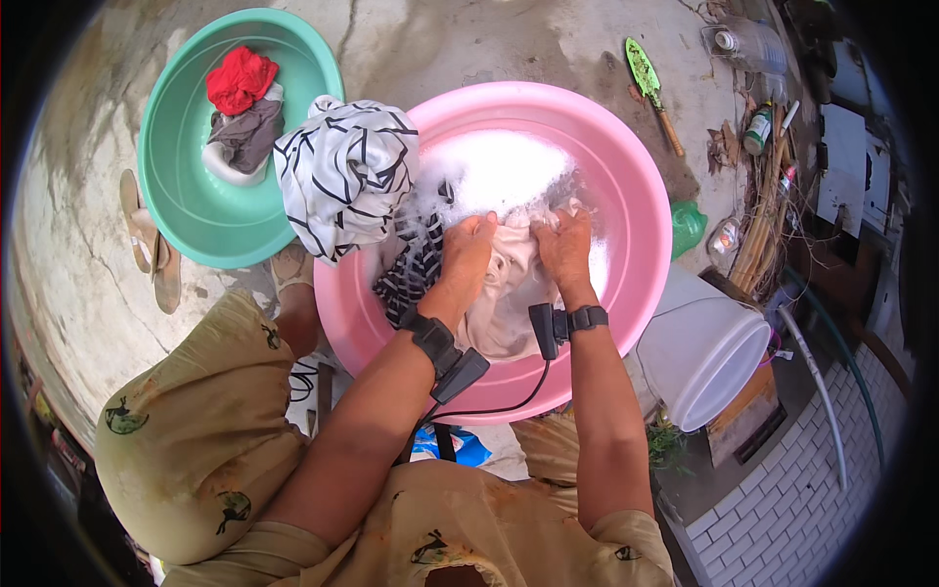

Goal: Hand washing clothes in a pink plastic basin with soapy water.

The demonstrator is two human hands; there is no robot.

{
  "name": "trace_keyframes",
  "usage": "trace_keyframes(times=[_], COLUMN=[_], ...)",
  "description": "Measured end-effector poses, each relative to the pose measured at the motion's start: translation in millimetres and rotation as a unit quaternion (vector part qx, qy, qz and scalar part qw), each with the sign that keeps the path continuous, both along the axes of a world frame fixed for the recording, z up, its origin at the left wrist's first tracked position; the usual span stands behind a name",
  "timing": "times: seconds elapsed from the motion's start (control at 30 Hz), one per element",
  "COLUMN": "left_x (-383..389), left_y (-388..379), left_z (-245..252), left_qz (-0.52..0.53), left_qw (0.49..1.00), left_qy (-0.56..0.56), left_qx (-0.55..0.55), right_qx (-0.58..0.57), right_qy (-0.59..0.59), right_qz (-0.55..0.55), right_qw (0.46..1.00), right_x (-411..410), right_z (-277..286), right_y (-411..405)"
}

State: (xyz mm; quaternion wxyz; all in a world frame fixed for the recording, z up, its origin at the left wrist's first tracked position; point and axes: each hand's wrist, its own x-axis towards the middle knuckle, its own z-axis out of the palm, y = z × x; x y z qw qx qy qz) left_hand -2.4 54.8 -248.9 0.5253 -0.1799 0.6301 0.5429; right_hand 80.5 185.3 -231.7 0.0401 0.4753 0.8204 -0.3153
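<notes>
A pink plastic basin [637, 183] stands before me, holding sudsy water with thick white foam [499, 165]. Both hands are over the water, gripping a wet beige garment [506, 293]. My left hand [463, 253] pinches one side of the cloth, thumb pointing up. On the other side, my right hand [566, 246] has a bunched upper part of it between the fingers. The garment's lower end trails in the water. Left of it, a black-and-white patterned cloth [411, 271] lies partly under suds. A bundled white cloth with black lines [348, 172] rests over the basin's left rim.
A green basin [165, 147] at the left holds a red cloth [242, 79] and a grey garment [249, 136]. Sandals [150, 238] lie beside it. To the right are a tipped white bucket [704, 352], a green-bladed trowel [645, 77], plastic bottles [752, 48] and sticks [759, 235].
</notes>
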Motion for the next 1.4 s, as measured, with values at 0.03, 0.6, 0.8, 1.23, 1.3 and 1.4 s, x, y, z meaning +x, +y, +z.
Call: trace_keyframes(times=[0.03, 0.6, 0.8, 1.23, 1.3, 1.4], left_x=[-1, 19, -8, 0, -2, -9], left_y=[3, 35, 31, 16, 16, 9], left_z=[9, 63, 49, 30, 37, 37], left_qz=[0.001, -0.103, 0.27, 0.124, 0.14, 0.215], left_qw=[1.0, 0.991, 0.906, 0.986, 0.984, 0.95], left_qy=[-0.003, -0.051, -0.247, -0.075, -0.069, -0.119], left_qx=[0.002, 0.063, 0.215, 0.083, 0.083, 0.195], right_qx=[-0.028, 0.019, -0.218, 0.096, -0.089, -0.155], right_qy=[0.064, 0.087, 0.238, 0.162, 0.263, 0.281], right_qz=[0.049, 0.009, -0.433, 0.056, 0.028, 0.028], right_qw=[0.996, 0.996, 0.842, 0.981, 0.96, 0.947], right_x=[6, -11, 8, 2, -2, -9], right_z=[16, 69, 28, 10, 46, 108], right_y=[-12, -21, 39, -10, -48, -85])
